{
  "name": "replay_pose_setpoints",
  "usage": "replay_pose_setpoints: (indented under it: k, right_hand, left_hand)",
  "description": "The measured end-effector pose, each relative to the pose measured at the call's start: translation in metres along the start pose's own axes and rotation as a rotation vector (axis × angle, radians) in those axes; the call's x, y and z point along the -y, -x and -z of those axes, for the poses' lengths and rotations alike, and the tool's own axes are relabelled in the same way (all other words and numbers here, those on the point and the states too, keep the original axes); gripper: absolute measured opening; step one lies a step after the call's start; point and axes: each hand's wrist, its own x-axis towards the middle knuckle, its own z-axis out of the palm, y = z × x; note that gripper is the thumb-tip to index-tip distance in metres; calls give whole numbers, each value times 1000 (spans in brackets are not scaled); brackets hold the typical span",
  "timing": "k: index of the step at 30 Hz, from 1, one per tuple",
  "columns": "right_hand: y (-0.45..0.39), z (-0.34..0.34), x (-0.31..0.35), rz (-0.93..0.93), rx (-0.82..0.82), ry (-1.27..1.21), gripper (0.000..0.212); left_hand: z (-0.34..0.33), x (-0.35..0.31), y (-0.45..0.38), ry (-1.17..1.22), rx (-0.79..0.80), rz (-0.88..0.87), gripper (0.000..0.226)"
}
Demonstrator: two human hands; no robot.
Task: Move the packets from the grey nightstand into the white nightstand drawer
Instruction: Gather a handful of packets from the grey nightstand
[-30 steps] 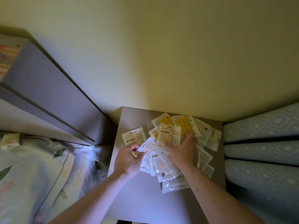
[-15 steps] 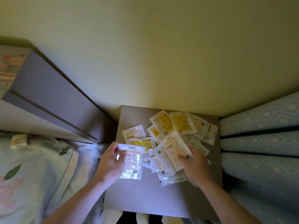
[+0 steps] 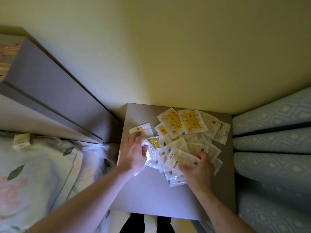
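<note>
Several flat packets (image 3: 190, 132), white, clear and yellow-patterned, lie spread over the far half of the grey nightstand (image 3: 151, 195). My left hand (image 3: 133, 153) grips a clear packet (image 3: 151, 156) at the pile's left edge, with its fingertips reaching a single white packet (image 3: 143, 130) behind. On the pile's near right side, my right hand (image 3: 197, 167) holds a pale packet (image 3: 180, 159) between curled fingers and thumb, with more packets under it. The white nightstand and its drawer are not in view.
A bed with floral bedding (image 3: 33, 174) and a small box (image 3: 21, 141) lies to the left, under a grey headboard (image 3: 50, 91). Pale blue patterned cushions (image 3: 272, 148) border the nightstand on the right. A yellow wall rises behind.
My left hand has brought its clear packet right, back to the pile's edge. My right hand has curled round a pale packet on the near right of the pile.
</note>
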Motion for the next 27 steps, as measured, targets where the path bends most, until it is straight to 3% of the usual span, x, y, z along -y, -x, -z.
replay_pose_setpoints:
  k: [4,8,11,14,17,22,27]
  right_hand:
    - [-1,2,-18,31,73,-38,46]
    - [9,15,-26,-8,163,-208,11]
    - [19,20,-30,-51,211,-346,14]
    - [29,22,-35,-120,195,-425,17]
    - [40,23,-36,-187,174,-460,18]
    - [63,23,-39,-289,160,-529,18]
    - [80,31,-38,-340,167,-569,21]
  left_hand:
    - [2,-4,-5,-92,60,-23,19]
    - [14,-14,-7,-69,159,49,7]
    - [17,-14,1,78,209,130,33]
    - [22,-8,20,261,169,250,19]
    - [27,5,44,392,119,332,37]
    - [39,23,78,436,6,443,29]
    - [47,32,104,500,82,462,29]
